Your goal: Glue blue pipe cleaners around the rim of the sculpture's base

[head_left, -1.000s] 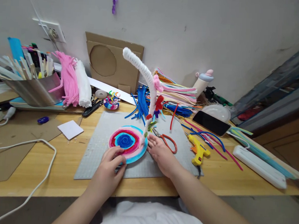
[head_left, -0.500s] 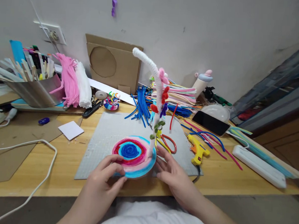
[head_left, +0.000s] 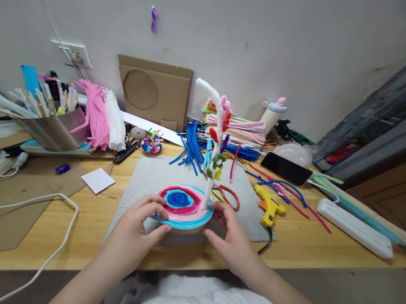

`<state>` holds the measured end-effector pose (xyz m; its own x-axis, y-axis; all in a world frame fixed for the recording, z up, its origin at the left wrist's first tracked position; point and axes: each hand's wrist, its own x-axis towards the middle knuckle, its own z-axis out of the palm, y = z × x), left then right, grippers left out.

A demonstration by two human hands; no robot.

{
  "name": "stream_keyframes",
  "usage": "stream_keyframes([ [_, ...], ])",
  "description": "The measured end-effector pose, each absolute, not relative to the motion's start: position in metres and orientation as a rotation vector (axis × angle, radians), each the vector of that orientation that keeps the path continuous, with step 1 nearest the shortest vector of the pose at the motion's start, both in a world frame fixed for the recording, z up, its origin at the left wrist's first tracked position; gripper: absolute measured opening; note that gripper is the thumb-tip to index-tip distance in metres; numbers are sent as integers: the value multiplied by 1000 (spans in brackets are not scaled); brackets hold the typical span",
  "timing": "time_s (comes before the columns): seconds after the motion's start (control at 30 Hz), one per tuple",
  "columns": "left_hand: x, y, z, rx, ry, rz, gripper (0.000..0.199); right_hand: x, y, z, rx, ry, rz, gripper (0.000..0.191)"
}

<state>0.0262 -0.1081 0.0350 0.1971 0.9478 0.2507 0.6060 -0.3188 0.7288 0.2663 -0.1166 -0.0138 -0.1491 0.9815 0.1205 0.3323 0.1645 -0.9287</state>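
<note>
Between my hands is a round disc [head_left: 182, 224] covered in coiled pipe cleaners, blue at the centre, then light blue, red, pink and blue at the rim. A white wrapped stem [head_left: 208, 191] rises from its right side and bends left at the top. Small pipe-cleaner flowers [head_left: 219, 161] and leaves in red, pink, purple, green and yellow sit along the stem. My left hand [head_left: 147, 219] grips the disc's left front edge, fingers on top and thumb at the front. Around its right edge my right hand [head_left: 224, 228] is closed, some fingertips hidden behind the rim.
A grey cutting mat [head_left: 144, 171] lies under the work. Scissors [head_left: 229, 196], a yellow glue gun [head_left: 269, 204] and a phone [head_left: 286, 168] are to the right. Blue pipe cleaners [head_left: 191, 144] lie behind. At left are a metal container [head_left: 54, 128] of sticks and a white cable [head_left: 68, 226].
The disc has been tilted and turned a little, so it looks flatter and the stem's top sits lower and further right. My hands moved with it. The camera view has shifted slightly.
</note>
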Motion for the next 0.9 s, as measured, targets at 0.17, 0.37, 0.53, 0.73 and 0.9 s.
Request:
stream_keyframes([
  [0.17, 26, -103, 37, 1995, 1441, 965, 3, 266, -116, -4, -1331, -1821, 817, 34],
  [0.37, 28, -101, 44, 1945, 1434, 983, 7, 271, -108, -7, -1250, -1938, 654, 31],
  [0.53, 34, -107, 51, 1878, 1465, 934, 8, 281, -108, 9, -1287, -2006, 642, 29],
  [0.73, 38, -116, 57, 1875, 1468, 966, 10, 291, -111, 29, -1323, -2083, 564, 27],
  [0.9, 40, -112, 55, 1893, 1389, 1088, 5, 289, -104, 35, -1248, -2092, 454, 23],
])
